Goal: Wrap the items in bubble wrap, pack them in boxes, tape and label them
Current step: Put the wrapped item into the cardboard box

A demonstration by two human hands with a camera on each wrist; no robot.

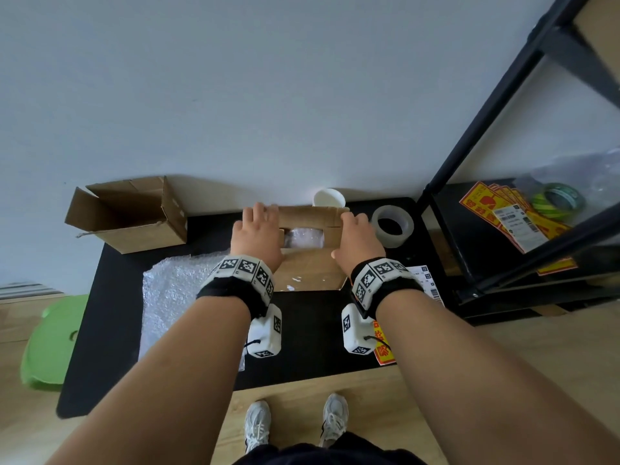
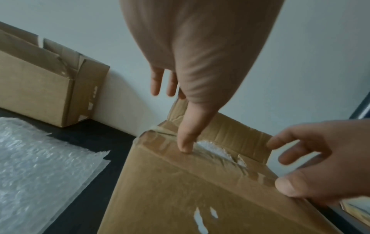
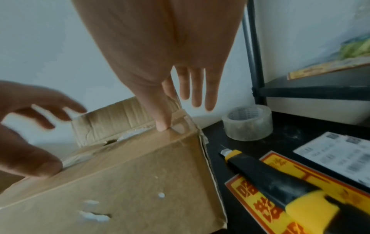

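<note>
A brown cardboard box (image 1: 312, 270) stands on the black mat with its top open. A bubble-wrapped item (image 1: 303, 238) lies inside. My left hand (image 1: 256, 229) rests over the box's left end, thumb (image 2: 186, 142) pressing on the near top edge and fingers straight. My right hand (image 1: 354, 234) lies over the right end, thumb (image 3: 162, 121) on the near corner, with its fingers (image 3: 197, 90) stretched past the side. The far flap (image 2: 230, 131) stands upright between the hands.
A clear tape roll (image 1: 392, 224) and white cup (image 1: 328, 198) stand close to the box. A yellow-and-black utility knife (image 3: 270, 178), red-yellow stickers (image 3: 260, 205) and a label sheet (image 3: 336, 156) lie right. A bubble wrap sheet (image 1: 174, 290) and an empty open box (image 1: 134, 213) lie left, a black shelf (image 1: 503, 209) right.
</note>
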